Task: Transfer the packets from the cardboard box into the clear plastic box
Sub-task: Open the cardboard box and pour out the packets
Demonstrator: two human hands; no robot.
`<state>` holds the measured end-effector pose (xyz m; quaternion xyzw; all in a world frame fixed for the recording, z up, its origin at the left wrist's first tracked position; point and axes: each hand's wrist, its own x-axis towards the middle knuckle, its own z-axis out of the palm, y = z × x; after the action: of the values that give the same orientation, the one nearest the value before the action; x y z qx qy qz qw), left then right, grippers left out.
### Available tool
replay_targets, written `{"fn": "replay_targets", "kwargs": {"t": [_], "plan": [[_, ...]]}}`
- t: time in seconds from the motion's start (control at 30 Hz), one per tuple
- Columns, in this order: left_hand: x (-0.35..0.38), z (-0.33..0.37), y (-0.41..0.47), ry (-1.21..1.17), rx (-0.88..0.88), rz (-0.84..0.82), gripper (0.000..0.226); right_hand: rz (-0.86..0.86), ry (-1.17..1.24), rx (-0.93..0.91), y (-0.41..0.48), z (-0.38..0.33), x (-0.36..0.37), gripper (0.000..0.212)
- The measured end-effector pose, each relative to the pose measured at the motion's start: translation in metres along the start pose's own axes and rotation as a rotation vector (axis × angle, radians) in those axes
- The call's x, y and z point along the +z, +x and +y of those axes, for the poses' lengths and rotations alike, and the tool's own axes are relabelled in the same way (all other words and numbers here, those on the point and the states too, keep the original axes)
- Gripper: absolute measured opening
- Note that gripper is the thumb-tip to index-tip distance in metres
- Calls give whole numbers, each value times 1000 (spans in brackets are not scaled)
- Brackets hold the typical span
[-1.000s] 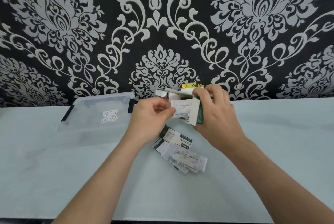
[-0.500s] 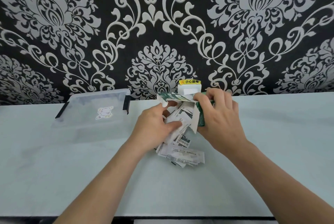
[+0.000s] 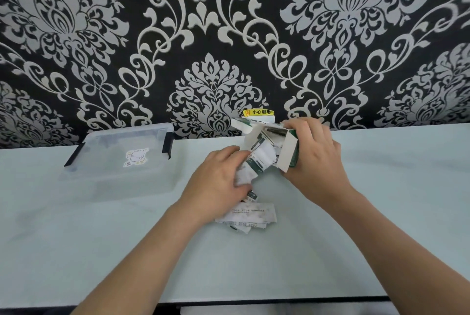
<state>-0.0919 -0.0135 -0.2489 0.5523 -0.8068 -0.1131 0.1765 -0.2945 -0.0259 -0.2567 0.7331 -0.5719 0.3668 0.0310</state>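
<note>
Packets [image 3: 262, 162] lay in two lots near the middle of the counter [image 3: 381, 213]: a bunch spilling from the mouth of the cardboard box [image 3: 286, 155], and a loose pile [image 3: 250, 215] flat on the counter just nearer the front edge. At the back-left, close to the rear edge and well apart from the packets, stood the clear plastic box [image 3: 101, 172]. Its lid [image 3: 109, 146], with a sticker [image 3: 136, 158] on top, looked seated between black latches [image 3: 167, 143], so it was judged to need opening before anything could go in. Right of it, the left hand [image 3: 218, 182] was back-up, fingers curled onto the spilling bunch, tips hidden under the paper. The bunch lay just right of those fingers, its long axis running from the box mouth down and left toward the palm. The cardboard box was off the counter and tilted, open end facing left and down, one flap hanging. The right hand [image 3: 315, 162] wrapped its far end, fingers closed over the top. Behind it a yellow label [image 3: 258, 112] showed on the wall. The left hand was nearer both the packets and the clear plastic box, so it was judged the natural carrier. Bare counter lay between that hand and the box, and more ran out to the right edge.
</note>
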Motion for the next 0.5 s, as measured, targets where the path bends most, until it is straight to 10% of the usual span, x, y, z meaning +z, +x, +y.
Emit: {"fn": "replay_targets", "kwargs": {"t": [0.5], "plan": [[-3, -6, 0, 31, 74, -244, 51, 6, 872, 467, 16, 53, -18, 78]]}}
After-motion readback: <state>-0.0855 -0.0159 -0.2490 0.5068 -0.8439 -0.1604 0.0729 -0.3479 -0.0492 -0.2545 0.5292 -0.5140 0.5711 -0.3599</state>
